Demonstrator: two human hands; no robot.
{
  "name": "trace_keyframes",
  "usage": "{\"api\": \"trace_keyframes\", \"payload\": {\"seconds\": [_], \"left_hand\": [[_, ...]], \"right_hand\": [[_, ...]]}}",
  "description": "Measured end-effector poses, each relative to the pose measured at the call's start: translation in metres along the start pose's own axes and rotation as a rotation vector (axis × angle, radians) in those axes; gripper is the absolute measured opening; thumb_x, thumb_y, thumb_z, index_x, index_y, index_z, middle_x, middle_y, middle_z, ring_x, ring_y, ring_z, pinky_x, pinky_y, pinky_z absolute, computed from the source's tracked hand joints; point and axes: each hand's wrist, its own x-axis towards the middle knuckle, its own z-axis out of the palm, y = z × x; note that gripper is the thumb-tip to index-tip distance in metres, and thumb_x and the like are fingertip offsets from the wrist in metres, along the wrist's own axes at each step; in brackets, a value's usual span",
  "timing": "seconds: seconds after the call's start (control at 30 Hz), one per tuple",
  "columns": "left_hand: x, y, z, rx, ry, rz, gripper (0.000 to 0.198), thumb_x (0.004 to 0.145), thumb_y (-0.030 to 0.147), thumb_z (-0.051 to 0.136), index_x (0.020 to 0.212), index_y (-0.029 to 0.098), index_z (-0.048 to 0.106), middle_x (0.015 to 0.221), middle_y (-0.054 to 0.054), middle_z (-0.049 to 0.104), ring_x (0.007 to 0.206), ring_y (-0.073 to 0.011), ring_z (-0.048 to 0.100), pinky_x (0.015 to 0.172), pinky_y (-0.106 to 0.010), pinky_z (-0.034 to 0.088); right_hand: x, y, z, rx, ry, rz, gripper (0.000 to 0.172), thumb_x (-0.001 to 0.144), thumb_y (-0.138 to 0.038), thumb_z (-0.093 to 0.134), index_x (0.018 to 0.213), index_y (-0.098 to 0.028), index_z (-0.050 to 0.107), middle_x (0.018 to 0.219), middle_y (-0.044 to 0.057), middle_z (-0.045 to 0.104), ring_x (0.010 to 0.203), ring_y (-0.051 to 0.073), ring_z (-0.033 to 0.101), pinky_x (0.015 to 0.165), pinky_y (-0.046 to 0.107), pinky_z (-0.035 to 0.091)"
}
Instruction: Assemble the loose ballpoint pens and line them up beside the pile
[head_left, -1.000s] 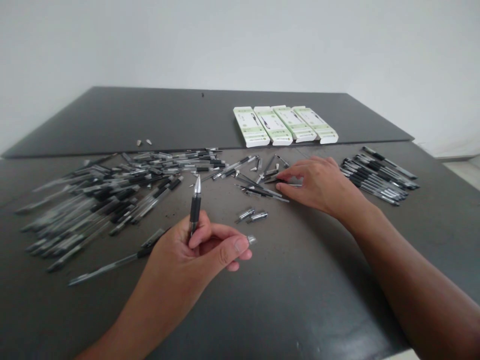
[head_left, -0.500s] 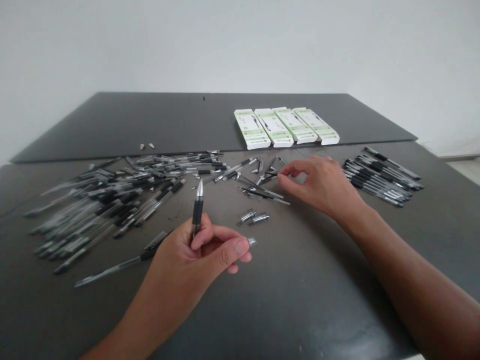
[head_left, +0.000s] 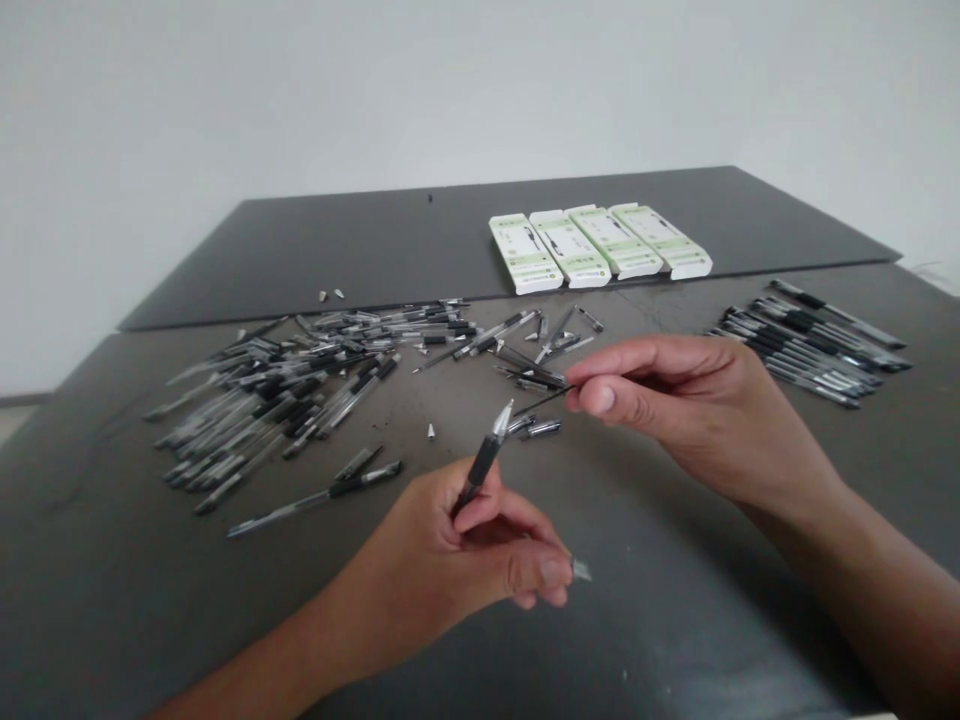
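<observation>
My left hand [head_left: 480, 545] is closed around a pen [head_left: 480, 468] with a black grip and silver cone, its tip pointing up and right. Between the thumb and fingertips of that hand a small clear plastic piece [head_left: 581, 570] sticks out; its kind is unclear. In a pinch, my right hand [head_left: 675, 415] holds a thin dark rod that looks like a pen refill [head_left: 546, 400], its far end just above the pen tip. Below and behind it lie a couple of short clear pen caps [head_left: 541, 429] and several loose pen parts [head_left: 559, 335].
A large heap of pens [head_left: 247, 420] spreads on the left of the dark table [head_left: 390, 640]. One pen [head_left: 300, 505] lies in front of it. To the right is a row of capped pens [head_left: 817, 335]. Several flat green-and-white boxes [head_left: 592, 245] lie on the raised back board [head_left: 337, 240].
My right hand has lifted off the loose parts and come nearer with the thin refill. My left hand has tilted the pen tip toward the right. The view has shifted slightly.
</observation>
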Motion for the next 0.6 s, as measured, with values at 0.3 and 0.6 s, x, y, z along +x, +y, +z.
{"api": "trace_keyframes", "payload": {"seconds": [0.3,0.6], "left_hand": [[-0.001,0.006,-0.001,-0.185,0.097,0.108,0.062,0.087,0.014,0.093,0.069,0.020,0.034,0.084,0.000,0.086,0.073,-0.0153,0.085,0.060,-0.015,0.063],[0.001,0.007,-0.006,-0.206,0.240,0.241,0.063,0.090,0.026,0.094,0.070,0.020,0.035,0.083,0.003,0.086,0.073,-0.0106,0.083,0.057,-0.011,0.058]], "right_hand": [[-0.013,-0.009,-0.002,0.010,0.028,-0.019,0.012,0.080,-0.038,0.099,0.089,-0.037,0.091,0.075,-0.004,0.082,0.066,0.011,0.074,0.064,0.020,0.063],[-0.018,-0.010,0.010,0.138,-0.064,0.128,0.028,0.073,-0.030,0.103,0.095,-0.041,0.091,0.085,-0.004,0.088,0.080,0.016,0.085,0.074,0.022,0.070]]}}
